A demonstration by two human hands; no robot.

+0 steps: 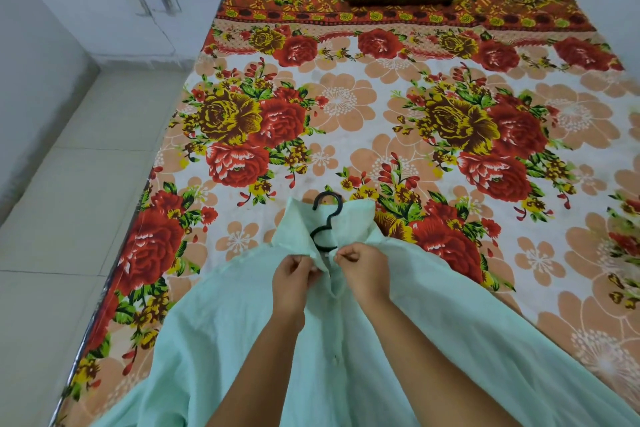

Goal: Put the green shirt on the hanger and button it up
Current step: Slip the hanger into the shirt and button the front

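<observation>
Pale green cotton shirt [242,322], laid front-up on floral bedsheet [346,107] over black plastic hanger [325,218] for flat support. Left hand [294,276] and right hand [356,262] each pinch a placket edge at the collar, likely to fasten the top button.

The green shirt [242,333] is spread on the flowered bedsheet [346,121], the black hanger [325,224] inside its collar, both front edges pinched by the left hand [294,276] and right hand [358,262].

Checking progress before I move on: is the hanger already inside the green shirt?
Yes: the black hanger hook sticks out of the collar of the green shirt, both hands pinching the placket just below it.
</observation>
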